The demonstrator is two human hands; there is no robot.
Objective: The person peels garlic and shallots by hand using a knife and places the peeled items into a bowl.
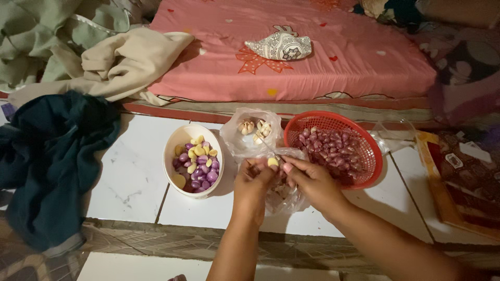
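a: what are the hands doing?
b: the left hand (253, 183) and right hand (307, 179) are both pinching a garlic clove (273, 162), over a plastic bag (284, 195) on the floor, beside the red basket (364, 140).

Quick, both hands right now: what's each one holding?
Left hand: closed on a garlic clove.
Right hand: closed, fingertips pinching the same clove; a thin blade seems to stick out, unclear.

— What's at the frame's centre?
— A left hand (251, 183) and right hand (311, 179) pinch a pale garlic clove (273, 162) over a clear plastic bag (284, 200).
— And around them?
— A white bowl (172, 151) of peeled cloves at left, a red basket (371, 156) of shallots at right, on a tiled floor (130, 182).
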